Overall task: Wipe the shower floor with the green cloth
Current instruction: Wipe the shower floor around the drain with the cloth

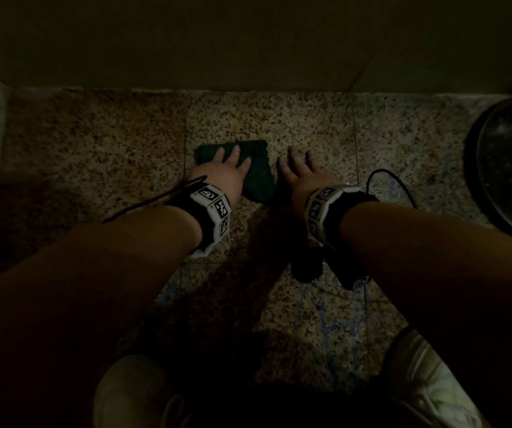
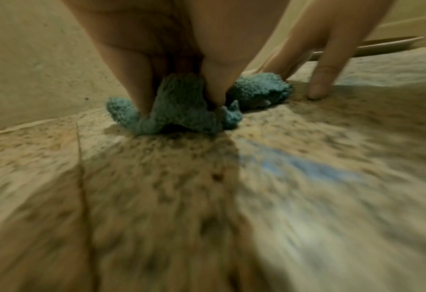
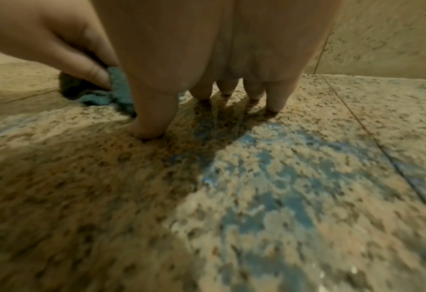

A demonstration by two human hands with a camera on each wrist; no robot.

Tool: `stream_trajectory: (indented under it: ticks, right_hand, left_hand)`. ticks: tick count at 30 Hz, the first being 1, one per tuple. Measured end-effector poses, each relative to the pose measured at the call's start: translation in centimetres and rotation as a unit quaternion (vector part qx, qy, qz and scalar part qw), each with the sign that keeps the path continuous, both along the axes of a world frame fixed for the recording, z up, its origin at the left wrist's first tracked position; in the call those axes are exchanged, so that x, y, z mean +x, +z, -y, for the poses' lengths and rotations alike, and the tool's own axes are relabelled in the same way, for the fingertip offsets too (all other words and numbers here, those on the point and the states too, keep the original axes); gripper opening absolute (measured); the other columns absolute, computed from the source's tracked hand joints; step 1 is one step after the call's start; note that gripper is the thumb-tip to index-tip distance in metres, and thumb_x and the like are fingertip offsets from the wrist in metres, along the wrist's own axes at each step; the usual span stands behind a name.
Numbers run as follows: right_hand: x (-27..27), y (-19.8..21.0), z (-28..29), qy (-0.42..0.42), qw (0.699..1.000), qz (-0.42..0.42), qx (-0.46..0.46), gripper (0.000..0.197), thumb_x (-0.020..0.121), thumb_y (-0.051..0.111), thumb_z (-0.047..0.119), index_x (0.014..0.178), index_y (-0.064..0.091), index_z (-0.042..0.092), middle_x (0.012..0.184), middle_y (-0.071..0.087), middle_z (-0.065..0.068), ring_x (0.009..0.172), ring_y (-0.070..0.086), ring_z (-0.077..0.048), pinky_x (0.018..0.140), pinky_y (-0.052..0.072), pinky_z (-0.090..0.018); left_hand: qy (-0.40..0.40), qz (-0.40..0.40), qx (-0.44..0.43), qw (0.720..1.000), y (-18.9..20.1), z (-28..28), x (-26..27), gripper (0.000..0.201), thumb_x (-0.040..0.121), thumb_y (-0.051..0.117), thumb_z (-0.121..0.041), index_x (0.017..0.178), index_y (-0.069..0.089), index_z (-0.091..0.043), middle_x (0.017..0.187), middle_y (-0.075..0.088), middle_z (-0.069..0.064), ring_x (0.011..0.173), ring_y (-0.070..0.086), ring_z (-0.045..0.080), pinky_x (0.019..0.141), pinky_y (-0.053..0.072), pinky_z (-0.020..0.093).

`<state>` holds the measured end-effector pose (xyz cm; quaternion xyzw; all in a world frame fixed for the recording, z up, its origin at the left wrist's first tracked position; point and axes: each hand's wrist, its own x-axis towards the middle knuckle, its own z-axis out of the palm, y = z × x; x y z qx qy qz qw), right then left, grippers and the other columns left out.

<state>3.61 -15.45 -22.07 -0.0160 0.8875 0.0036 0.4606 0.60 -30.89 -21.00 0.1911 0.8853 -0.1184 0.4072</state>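
Note:
The green cloth (image 1: 256, 177) lies flat on the speckled granite shower floor (image 1: 279, 118), a little way out from the wall. My left hand (image 1: 233, 156) presses down on the cloth's left half with straight, spread fingers. In the left wrist view the cloth (image 2: 181, 112) bunches up around those fingers (image 2: 134, 87). My right hand (image 1: 298, 159) rests on the bare floor just right of the cloth, holding nothing. The right wrist view shows its fingertips (image 3: 274, 102) planted on the tile, with the cloth (image 3: 119, 89) beside the thumb.
A wall (image 1: 248, 41) runs along the far side of the floor. A dark round basin (image 1: 507, 168) stands at the right. Blue smears (image 3: 269, 162) mark the wet tile near my right hand. My white shoes (image 1: 433, 381) are at the bottom, and a thin cable (image 1: 396, 180) loops beside my right wrist.

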Motion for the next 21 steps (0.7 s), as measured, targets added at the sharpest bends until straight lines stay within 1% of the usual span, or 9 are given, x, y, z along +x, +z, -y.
stream_trajectory:
  ticks: [4, 7, 10, 13, 15, 16, 18, 21]
  right_hand:
    - [0.2, 0.5, 0.3, 0.006, 1.0, -0.001, 0.005, 0.096, 0.092, 0.059, 0.036, 0.148, -0.019, 0.028, 0.153, -0.032, 0.0, 0.142, -0.021, -0.032, 0.117, 0.006, -0.048]
    - [0.7, 0.7, 0.7, 0.017, 1.0, -0.01, 0.015, 0.093, 0.094, 0.056, 0.039, 0.149, -0.018, 0.028, 0.153, -0.032, -0.003, 0.142, -0.02, -0.036, 0.117, 0.009, -0.05]
    - [1.0, 0.4, 0.7, 0.021, 1.0, -0.012, 0.013, 0.092, 0.094, 0.055, 0.034, 0.148, -0.019, 0.03, 0.152, -0.033, -0.002, 0.142, -0.021, -0.036, 0.115, 0.012, -0.051]
    - [0.9, 0.0, 0.4, 0.019, 1.0, -0.012, 0.01, 0.094, 0.093, 0.058, 0.036, 0.147, -0.019, 0.034, 0.152, -0.034, 0.001, 0.142, -0.021, -0.034, 0.115, 0.014, -0.051]
    - [0.9, -0.2, 0.4, 0.016, 1.0, -0.01, 0.007, 0.094, 0.092, 0.058, 0.037, 0.147, -0.019, 0.035, 0.152, -0.034, 0.004, 0.142, -0.021, -0.033, 0.114, 0.017, -0.052]
    - [0.9, -0.3, 0.3, 0.018, 1.0, -0.011, 0.008, 0.095, 0.092, 0.059, 0.037, 0.147, -0.019, 0.036, 0.152, -0.033, 0.004, 0.143, -0.021, -0.032, 0.114, 0.018, -0.051]
    - [0.8, -0.3, 0.3, 0.02, 1.0, -0.011, 0.013, 0.096, 0.092, 0.059, 0.036, 0.147, -0.019, 0.036, 0.152, -0.034, 0.005, 0.143, -0.02, -0.031, 0.115, 0.02, -0.05]
    - [0.5, -0.1, 0.2, 0.016, 1.0, -0.002, 0.012, 0.097, 0.091, 0.059, 0.027, 0.147, -0.019, 0.036, 0.152, -0.034, 0.006, 0.143, -0.021, -0.03, 0.115, 0.023, -0.049]
  left_hand:
    - [-0.005, 0.023, 0.006, 1.0, 0.0, 1.0, 1.7, 0.082, 0.092, 0.038, 0.011, 0.151, -0.007, -0.024, 0.156, -0.02, 0.003, 0.145, -0.007, 0.029, 0.109, 0.031, 0.048]
    - [-0.015, 0.031, -0.003, 0.999, 0.1, 1.6, 2.9, 0.081, 0.094, 0.04, 0.006, 0.151, -0.009, -0.024, 0.156, -0.021, 0.002, 0.145, -0.008, 0.029, 0.109, 0.029, 0.052]
    - [-0.028, 0.015, -0.011, 0.999, 0.1, 1.6, 3.3, 0.083, 0.093, 0.04, 0.008, 0.15, -0.01, -0.025, 0.156, -0.02, 0.002, 0.145, -0.006, 0.028, 0.108, 0.034, 0.046]
    - [-0.047, 0.01, -0.027, 0.998, 0.5, 1.1, 2.7, 0.082, 0.094, 0.042, 0.004, 0.151, -0.009, -0.025, 0.157, -0.018, 0.003, 0.145, -0.005, 0.028, 0.109, 0.033, 0.045]
    - [-0.054, 0.007, -0.037, 0.998, 0.8, 0.7, 2.0, 0.083, 0.095, 0.047, -0.001, 0.151, -0.009, -0.026, 0.157, -0.018, 0.002, 0.145, -0.006, 0.027, 0.109, 0.029, 0.046]
    - [-0.055, 0.001, -0.037, 0.998, 0.8, 0.3, 1.6, 0.082, 0.096, 0.046, -0.002, 0.15, -0.009, -0.026, 0.157, -0.018, 0.001, 0.145, -0.006, 0.027, 0.109, 0.028, 0.047]
    - [-0.048, -0.013, -0.033, 0.998, 0.7, -0.6, 0.7, 0.079, 0.097, 0.044, -0.002, 0.151, -0.008, -0.027, 0.157, -0.016, 0.0, 0.146, -0.005, 0.026, 0.108, 0.028, 0.048]
    - [-0.037, -0.014, -0.031, 0.999, 0.6, -1.7, -0.2, 0.073, 0.097, 0.036, 0.001, 0.151, -0.006, -0.025, 0.158, -0.014, 0.001, 0.145, -0.003, 0.028, 0.107, 0.031, 0.047]
